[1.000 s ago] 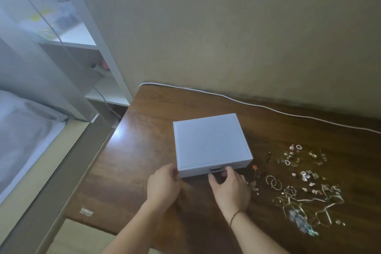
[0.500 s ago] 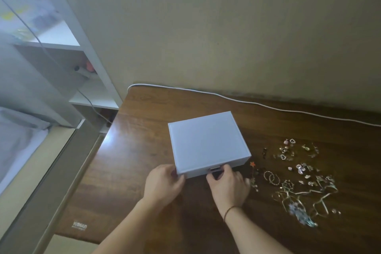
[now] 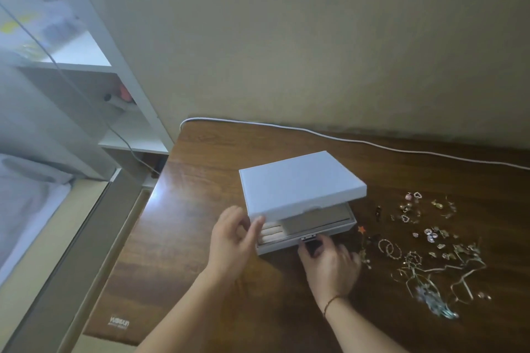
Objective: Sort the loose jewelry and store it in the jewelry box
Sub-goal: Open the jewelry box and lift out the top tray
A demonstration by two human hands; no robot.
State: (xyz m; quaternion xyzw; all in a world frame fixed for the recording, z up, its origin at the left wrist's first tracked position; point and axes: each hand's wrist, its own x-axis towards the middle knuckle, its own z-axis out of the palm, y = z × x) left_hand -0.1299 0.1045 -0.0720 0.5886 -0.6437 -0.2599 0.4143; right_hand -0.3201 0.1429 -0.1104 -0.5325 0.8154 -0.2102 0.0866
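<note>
A white jewelry box sits mid-table with its lid raised a little at the front. Through the gap I see beige ring rolls and a beige panel. My left hand pinches the lid's front-left corner, thumb under the edge. My right hand is curled against the box's front wall, just below the metal clasp. Loose jewelry lies scattered right of the box: small earrings, gold hoops and tangled chains.
The dark wooden table stands against a beige wall. A white cable runs along its back edge. A white shelf unit stands to the left, with a bed beyond it.
The lid was flat and shut; now its front edge is lifted and the inside shows. My left hand rose with the lid's corner. My right hand stays at the clasp.
</note>
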